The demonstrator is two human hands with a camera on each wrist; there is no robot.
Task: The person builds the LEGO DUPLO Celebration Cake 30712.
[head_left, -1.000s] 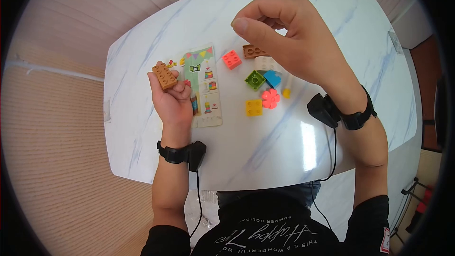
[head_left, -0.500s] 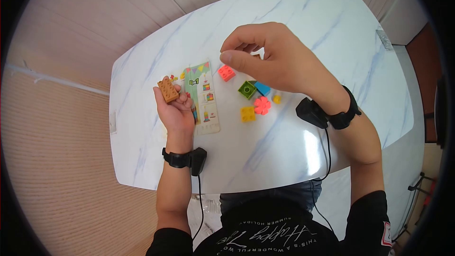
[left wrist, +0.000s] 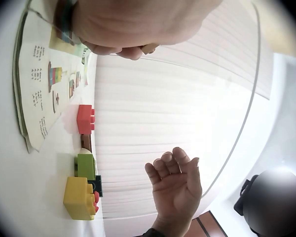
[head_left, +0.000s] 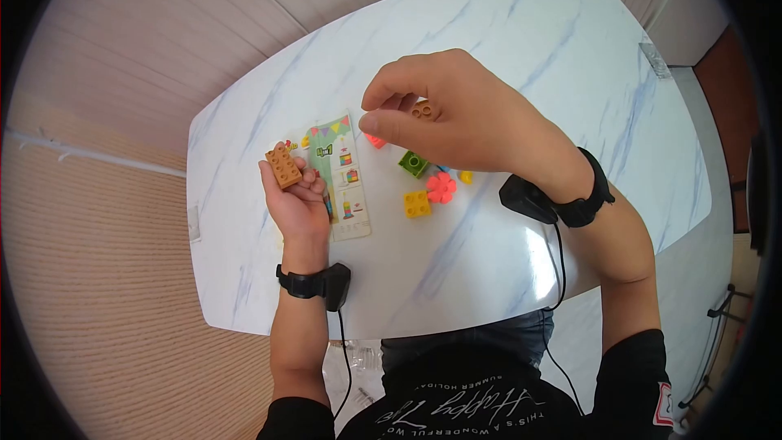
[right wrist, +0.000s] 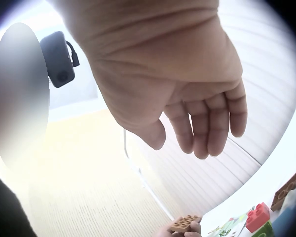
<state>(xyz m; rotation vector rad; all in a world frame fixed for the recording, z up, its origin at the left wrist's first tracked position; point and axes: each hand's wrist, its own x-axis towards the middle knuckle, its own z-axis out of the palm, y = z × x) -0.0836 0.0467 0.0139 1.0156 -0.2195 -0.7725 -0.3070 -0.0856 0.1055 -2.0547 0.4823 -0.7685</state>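
Note:
With the palm turned up, my left hand (head_left: 297, 210) grips a light brown building brick (head_left: 283, 165) between thumb and curled fingers, studs facing up. The brick is over the left part of the booklet (head_left: 352, 216). My right hand (head_left: 464, 118) is raised above the loose bricks, fingers loosely bent and holding nothing; the right wrist view shows its bare palm (right wrist: 172, 79). Partly covered by it in the head view are a red brick (head_left: 375, 142) and another brown brick (head_left: 421, 109). Closer to me lie a green brick (head_left: 414, 165), a pink flower piece (head_left: 441, 187) and a yellow brick (head_left: 417, 204).
A small yellow piece (head_left: 465, 177) sits right of the flower, and a bit of blue brick (head_left: 442, 169) shows beneath the right hand. The white marbled table (head_left: 456, 277) ends at the person's waist. Cables (head_left: 560, 269) hang from both wrist cameras.
The right hand has come left and lower in the head view, toward the booklet, still holding nothing. The left hand keeps the brown brick; the head view has shifted somewhat.

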